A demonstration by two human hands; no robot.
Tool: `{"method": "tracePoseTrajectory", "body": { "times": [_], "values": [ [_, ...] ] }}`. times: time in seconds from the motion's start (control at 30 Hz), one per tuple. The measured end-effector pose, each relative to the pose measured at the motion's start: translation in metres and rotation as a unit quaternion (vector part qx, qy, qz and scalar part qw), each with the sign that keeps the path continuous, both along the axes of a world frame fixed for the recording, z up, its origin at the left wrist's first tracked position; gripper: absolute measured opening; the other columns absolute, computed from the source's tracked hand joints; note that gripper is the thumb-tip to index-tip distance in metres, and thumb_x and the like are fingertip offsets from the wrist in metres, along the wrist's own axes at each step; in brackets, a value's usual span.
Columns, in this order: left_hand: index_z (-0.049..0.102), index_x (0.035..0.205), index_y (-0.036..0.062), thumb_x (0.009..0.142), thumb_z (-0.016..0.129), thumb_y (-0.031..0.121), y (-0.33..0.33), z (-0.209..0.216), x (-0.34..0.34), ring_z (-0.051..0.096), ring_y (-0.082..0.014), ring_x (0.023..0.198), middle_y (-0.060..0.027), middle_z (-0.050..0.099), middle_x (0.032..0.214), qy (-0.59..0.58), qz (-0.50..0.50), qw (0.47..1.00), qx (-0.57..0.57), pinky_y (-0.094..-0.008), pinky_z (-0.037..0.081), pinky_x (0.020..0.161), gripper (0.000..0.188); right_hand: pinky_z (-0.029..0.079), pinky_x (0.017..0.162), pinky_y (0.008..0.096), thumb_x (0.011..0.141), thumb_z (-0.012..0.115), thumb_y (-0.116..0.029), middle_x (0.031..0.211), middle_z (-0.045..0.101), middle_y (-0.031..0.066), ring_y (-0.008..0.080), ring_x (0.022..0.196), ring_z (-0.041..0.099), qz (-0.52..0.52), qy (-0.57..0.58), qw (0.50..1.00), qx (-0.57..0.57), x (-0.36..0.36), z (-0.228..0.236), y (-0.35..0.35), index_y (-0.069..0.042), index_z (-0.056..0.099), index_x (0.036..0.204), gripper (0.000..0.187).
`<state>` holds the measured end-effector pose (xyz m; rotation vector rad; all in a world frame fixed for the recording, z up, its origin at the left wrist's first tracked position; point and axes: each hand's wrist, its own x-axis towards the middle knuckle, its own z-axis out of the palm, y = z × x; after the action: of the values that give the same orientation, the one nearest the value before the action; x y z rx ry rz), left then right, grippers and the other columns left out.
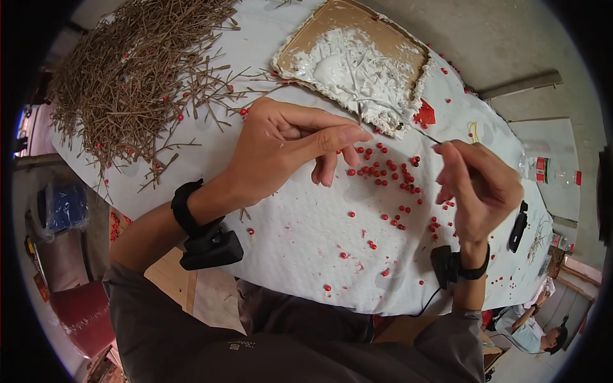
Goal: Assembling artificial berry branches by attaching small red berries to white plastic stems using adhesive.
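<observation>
A: Tips for picking one of the small round red beads (383, 172) off the white cloth-covered table (300, 223)? Scattered loosely at about 3 o'clock from the left hand (287, 150), between both hands.

B: Best to go for a single bead at the edge of the cluster, not the thick middle. Keep the thin brown stick (429, 136) steady and low. White paste on the brown cardboard tray (357, 64) sits at 12 o'clock, close enough for a quick dab.

A: Grip right now?

B: Left hand: thumb and forefinger pressed together at the tips, other fingers curled down toward the beads; can't tell if anything's pinched. Right hand (479, 185): fingers closed around the stick, tip poking out toward 10 o'clock.

A: And the big heap of dry brown twigs (140, 70)?

B: Way off at 10 o'clock, untouched.
</observation>
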<state>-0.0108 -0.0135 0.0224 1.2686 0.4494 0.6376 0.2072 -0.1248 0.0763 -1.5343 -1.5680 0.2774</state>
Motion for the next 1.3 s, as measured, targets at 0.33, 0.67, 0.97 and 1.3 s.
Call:
{"method": "tracePoseTrajectory", "body": {
  "times": [0.33,0.67,0.97,1.3],
  "values": [
    [0.070,0.104,-0.0052,0.094,0.062,0.011,0.001,-0.003,-0.001,0.056,-0.0099,0.054,-0.0120,0.067,0.076,-0.012,-0.001,1.000,-0.006,-0.0221,0.046,0.049,0.021,0.034,0.039,0.0206,0.086,0.064,0.001,0.066,0.063,0.0087,0.0076,0.043,0.052,0.104,-0.023,0.992,-0.066,-0.010,-0.015,0.004,0.007,0.071,0.087,0.009],
    [0.068,0.104,-0.0072,0.098,0.054,0.013,0.000,-0.004,0.000,0.053,-0.0082,0.051,-0.0093,0.063,0.073,0.001,0.020,0.999,0.031,-0.0209,0.043,0.052,0.025,0.037,0.039,0.0199,0.084,0.066,0.002,0.066,0.062,0.0068,0.0072,0.045,0.053,0.018,0.253,0.957,-0.139,-0.006,0.004,0.002,0.007,0.071,0.091,0.010],
    [0.068,0.105,-0.0069,0.098,0.054,0.012,0.001,-0.003,0.001,0.052,-0.0075,0.051,-0.0082,0.063,0.072,0.002,0.029,0.999,0.024,-0.0201,0.042,0.050,0.025,0.036,0.044,0.0209,0.080,0.068,0.005,0.061,0.061,0.0070,0.0079,0.046,0.052,0.039,0.034,0.995,-0.083,-0.014,-0.018,0.003,0.008,0.071,0.089,0.009],
    [0.068,0.104,-0.0066,0.097,0.056,0.012,0.001,-0.006,0.000,0.052,-0.0075,0.051,-0.0082,0.063,0.072,-0.001,0.035,0.999,0.019,-0.0199,0.041,0.050,0.024,0.036,0.046,0.0208,0.078,0.069,0.008,0.063,0.062,0.0089,0.0089,0.049,0.053,0.029,0.030,0.999,0.025,-0.014,-0.012,-0.004,0.011,0.069,0.087,0.010]
  ]
}}
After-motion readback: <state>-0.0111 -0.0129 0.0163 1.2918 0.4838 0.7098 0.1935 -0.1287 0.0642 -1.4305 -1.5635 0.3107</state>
